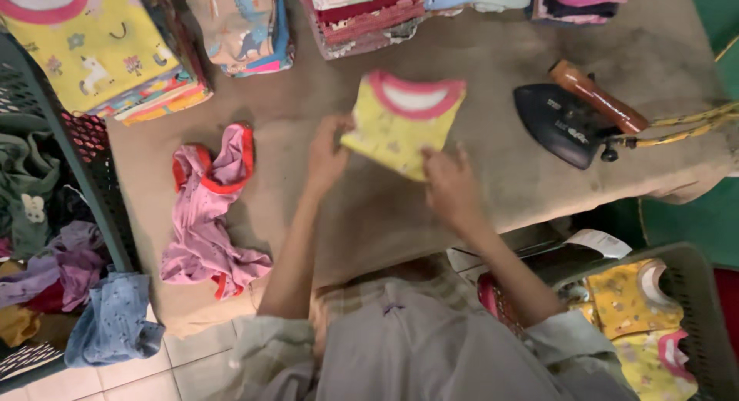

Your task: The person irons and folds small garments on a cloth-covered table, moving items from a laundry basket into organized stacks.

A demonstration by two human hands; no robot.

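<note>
1. At the left edge a dark plastic basket (pixel 92 178) holds loose, crumpled clothes.
2. A pink garment with orange trim (pixel 204 208) lies rumpled on the brown padded table (pixel 539 185), bare cloth all round it.
3. The left hand (pixel 327 155) pinches the left edge of a folded yellow shirt with pink collar (pixel 400 120), mid-table.
4. The right hand (pixel 450 185) grips its lower right corner; the hands are apart.
5. A black iron (pixel 566 124) rests right of the shirt, near the table's right edge.
6. Lower right, a basket (pixel 693 293) holds yellow printed clothes.
</note>
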